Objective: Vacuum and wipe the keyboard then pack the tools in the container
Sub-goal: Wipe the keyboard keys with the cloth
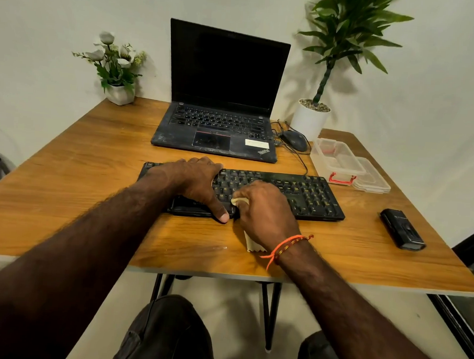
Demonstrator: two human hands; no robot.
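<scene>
I see the black keyboard (307, 193) at frame centre on the wooden table (78, 175). My left hand (194, 183) lies flat over its left half, thumb at the front edge. My right hand (264, 208) grips a pale yellow cloth (250, 242) against the keys just beside it. A clear container (335, 160) sits at right, its lid (374, 179) alongside, and a small black vacuum (402, 229) lies lower right. An open laptop (224, 95) stands at upper centre

your black keyboard (298, 194) lies flat near the table's front edge – a pale cloth (251, 242) touches it, the clear container (334, 160) sits open behind, the small black vacuum (402, 229) lies right.
</scene>
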